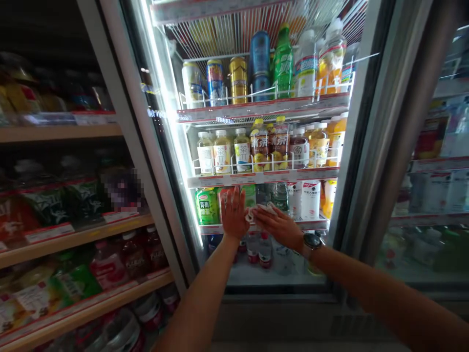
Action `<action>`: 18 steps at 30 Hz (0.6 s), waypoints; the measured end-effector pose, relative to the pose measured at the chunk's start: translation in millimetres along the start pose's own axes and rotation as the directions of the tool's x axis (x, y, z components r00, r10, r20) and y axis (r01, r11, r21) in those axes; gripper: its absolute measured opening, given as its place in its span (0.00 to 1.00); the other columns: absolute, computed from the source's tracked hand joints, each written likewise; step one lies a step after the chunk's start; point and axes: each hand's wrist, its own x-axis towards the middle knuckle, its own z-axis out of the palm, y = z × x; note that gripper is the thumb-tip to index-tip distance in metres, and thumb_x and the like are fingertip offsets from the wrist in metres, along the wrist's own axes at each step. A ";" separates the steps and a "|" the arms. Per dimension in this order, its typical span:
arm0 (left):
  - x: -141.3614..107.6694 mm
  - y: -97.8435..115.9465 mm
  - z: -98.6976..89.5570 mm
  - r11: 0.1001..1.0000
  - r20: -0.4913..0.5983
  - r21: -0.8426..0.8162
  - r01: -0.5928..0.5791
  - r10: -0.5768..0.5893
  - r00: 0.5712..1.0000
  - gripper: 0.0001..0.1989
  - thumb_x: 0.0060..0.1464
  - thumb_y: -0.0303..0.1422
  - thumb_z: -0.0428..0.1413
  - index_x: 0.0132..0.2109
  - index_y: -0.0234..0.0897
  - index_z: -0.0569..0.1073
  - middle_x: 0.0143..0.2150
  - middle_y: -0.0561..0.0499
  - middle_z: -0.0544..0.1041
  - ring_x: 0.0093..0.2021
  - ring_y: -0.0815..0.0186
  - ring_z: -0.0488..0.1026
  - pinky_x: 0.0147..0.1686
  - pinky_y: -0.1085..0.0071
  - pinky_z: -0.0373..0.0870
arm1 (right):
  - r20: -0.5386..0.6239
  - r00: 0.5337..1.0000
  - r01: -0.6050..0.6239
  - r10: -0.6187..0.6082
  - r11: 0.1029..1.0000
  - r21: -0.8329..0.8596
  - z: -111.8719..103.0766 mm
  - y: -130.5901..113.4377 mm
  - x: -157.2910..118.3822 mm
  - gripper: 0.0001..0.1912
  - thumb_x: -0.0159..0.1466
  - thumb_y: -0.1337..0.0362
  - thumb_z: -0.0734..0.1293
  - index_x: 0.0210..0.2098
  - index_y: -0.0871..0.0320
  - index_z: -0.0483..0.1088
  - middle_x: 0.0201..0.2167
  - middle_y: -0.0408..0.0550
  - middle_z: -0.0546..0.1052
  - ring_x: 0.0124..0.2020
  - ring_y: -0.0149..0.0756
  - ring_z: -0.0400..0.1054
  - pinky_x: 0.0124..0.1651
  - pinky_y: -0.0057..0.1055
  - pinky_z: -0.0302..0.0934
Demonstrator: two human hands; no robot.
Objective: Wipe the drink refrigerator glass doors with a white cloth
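Note:
My left hand (234, 213) lies flat against the glass door of a lit drinks cooler (216, 274), its fingers spread and holding nothing. Just to its right, my right hand (276, 226) presses a crumpled white cloth (260, 213) to the glass, with the fingers over the cloth. A dark wristwatch (312, 243) sits on my right wrist. Behind the glass, rows of bottled teas (223, 151) and cans (238, 79) stand on wire-fronted shelves. My hands hide part of the lower shelf.
A wooden shelf unit (73, 239) with packaged goods and bottles stands to the left of the cooler. A grey metal door frame (366, 132) divides this door from a second glass cooler door (436, 195) on the right.

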 end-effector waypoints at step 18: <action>1.8 -1.0 -1.6 1.000 -0.006 -0.009 -0.003 0.003 1.000 0.32 0.64 0.34 0.46 0.71 0.36 0.47 0.71 0.43 0.54 0.73 0.57 0.40 0.71 0.52 0.42 | -0.112 0.990 -0.099 0.081 0.982 -0.161 -78.9 134.4 -0.1 0.32 0.67 0.77 0.58 0.67 0.46 0.56 0.66 0.43 0.64 0.70 0.35 0.50 0.71 0.43 0.44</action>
